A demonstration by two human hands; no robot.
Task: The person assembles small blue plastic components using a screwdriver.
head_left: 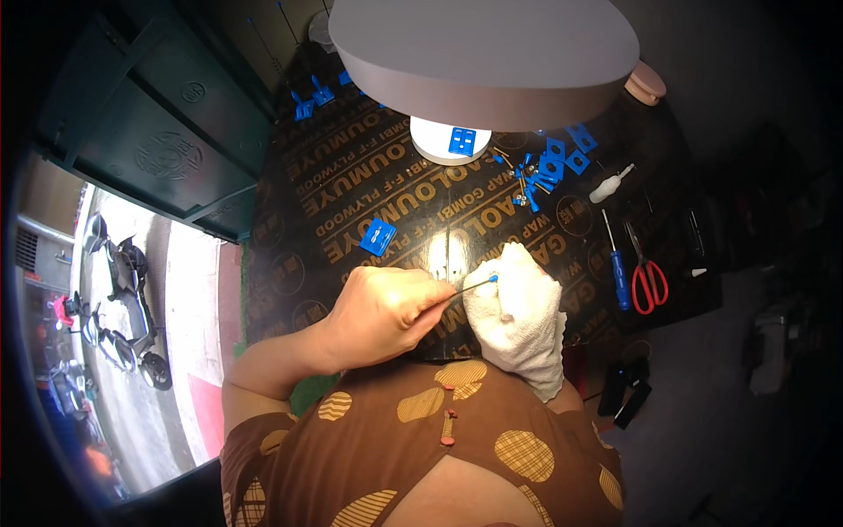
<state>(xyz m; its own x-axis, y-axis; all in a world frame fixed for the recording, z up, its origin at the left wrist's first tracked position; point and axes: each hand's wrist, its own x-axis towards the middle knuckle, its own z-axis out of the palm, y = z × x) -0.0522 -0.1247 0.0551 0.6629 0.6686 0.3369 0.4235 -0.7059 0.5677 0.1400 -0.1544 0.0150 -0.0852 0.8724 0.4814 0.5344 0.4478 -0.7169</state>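
Thin metal rod [474,285] with a blue tip, held above the dark table [351,193], its near end pinched by the left hand [382,314] fingers, its tip against the white-gloved right hand [518,312], whose fingers curl closed.

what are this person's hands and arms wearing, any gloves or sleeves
The left hand is bare, with no glove, ring or watch visible, and the forearm behind it is uncovered up to a short brown sleeve patterned with tan striped circles. The right hand is fully covered by a white knitted cotton work glove, loose and slightly fuzzy, with its cuff running back over the wrist. The right arm behind it is mostly hidden.
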